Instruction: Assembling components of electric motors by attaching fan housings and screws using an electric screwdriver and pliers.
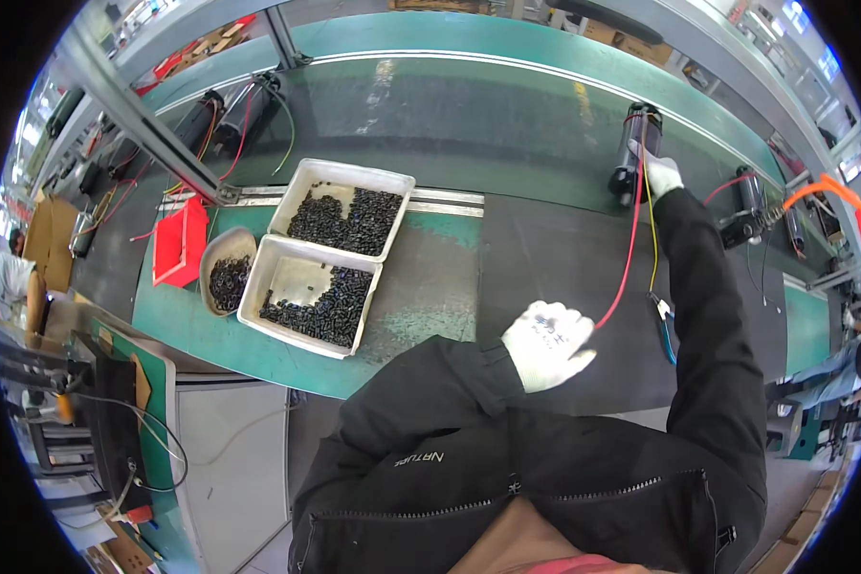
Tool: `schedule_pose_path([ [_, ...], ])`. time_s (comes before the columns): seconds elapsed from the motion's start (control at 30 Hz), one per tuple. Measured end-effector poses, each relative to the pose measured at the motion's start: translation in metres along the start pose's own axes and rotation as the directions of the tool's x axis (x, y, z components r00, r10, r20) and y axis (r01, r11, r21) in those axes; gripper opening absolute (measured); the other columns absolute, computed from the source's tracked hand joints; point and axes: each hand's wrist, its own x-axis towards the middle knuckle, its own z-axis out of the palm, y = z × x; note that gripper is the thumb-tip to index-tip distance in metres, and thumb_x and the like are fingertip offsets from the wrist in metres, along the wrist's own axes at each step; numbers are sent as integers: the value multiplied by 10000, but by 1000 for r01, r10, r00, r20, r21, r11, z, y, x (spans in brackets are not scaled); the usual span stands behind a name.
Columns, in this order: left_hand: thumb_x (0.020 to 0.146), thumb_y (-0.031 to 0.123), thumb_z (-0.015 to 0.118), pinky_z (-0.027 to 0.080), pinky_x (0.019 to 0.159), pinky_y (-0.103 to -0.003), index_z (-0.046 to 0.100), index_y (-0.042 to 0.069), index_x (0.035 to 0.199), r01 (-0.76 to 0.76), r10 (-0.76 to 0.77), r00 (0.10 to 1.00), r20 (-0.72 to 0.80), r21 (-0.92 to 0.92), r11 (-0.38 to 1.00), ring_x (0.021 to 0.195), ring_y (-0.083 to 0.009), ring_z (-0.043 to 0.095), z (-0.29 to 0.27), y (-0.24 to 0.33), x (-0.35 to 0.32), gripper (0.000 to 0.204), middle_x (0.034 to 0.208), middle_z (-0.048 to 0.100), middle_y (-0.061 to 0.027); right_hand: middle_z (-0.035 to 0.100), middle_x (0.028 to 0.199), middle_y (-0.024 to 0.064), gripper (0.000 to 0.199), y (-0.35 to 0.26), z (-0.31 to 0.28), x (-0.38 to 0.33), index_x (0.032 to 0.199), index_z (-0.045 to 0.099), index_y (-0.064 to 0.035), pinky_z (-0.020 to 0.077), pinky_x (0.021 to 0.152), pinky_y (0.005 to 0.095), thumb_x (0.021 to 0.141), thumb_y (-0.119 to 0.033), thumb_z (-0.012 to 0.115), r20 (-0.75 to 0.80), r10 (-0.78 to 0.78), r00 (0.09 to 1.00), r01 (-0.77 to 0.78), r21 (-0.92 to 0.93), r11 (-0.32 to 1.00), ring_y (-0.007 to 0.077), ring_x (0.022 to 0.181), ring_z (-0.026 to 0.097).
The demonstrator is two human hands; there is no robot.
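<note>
A black cylindrical motor (638, 134) stands on the far right of the dark work surface, with a red wire (631, 253) and a yellow wire (652, 244) trailing toward me. My right hand (662, 174), in a white glove, is closed against the motor's right side, its fingers reaching onto the casing near the wires. Closer in, my white-gloved left hand (547, 346) has curled fingers. The red wire runs to them, and its end is hidden there. Blue-handled pliers (665, 328) lie beside my right forearm, below the yellow wire's end.
Two white bins (373, 277) of small black parts stand left of centre, beside a smaller scoop-shaped container (208, 277) and a red bin (177, 244). More motors (244, 115) lie at the far left. An orange coiled hose (823, 188) hangs at the right. A metal post (153, 115) rises at the left.
</note>
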Motion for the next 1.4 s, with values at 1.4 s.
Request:
schedule_pose_path([
  [1.4,796,328,567,500,688,-451,687,71,805,86,19,983,180,-560,824,743,-325,643,66,-51,1,284,753,657,-126,682,968,152,526,-309,592,-109,975,667,2,459,808,367,784,-471,539,412,-549,728,544,141,827,334,914,632],
])
